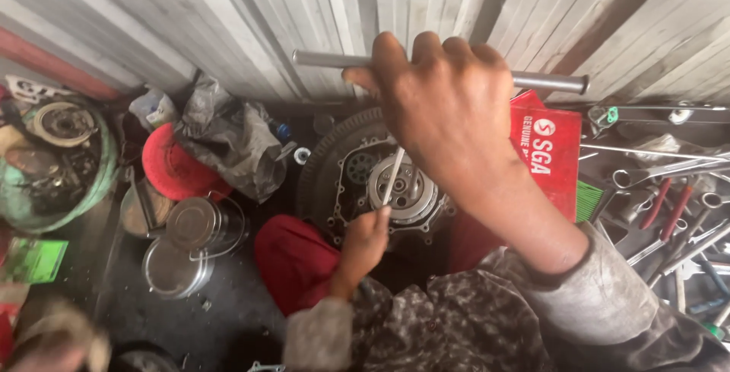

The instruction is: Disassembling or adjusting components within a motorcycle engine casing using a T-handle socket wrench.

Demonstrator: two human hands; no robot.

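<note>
Corrugated metal wall above a cluttered dark floor, right hand [449, 106] at upper centre gripping a steel T-handle bar [555, 81], left hand [365, 243] below pinching its thin shaft [392, 177] over the clutch assembly [407, 186] at centre, red box [551, 151] right, wrenches [669, 205] far right, metal tins [194, 227] lower left.

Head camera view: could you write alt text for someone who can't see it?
A right hand grips a T-handle wrench over a clutch in an engine case, while the left hand steadies its shaft. Tools lie to the right.
</note>
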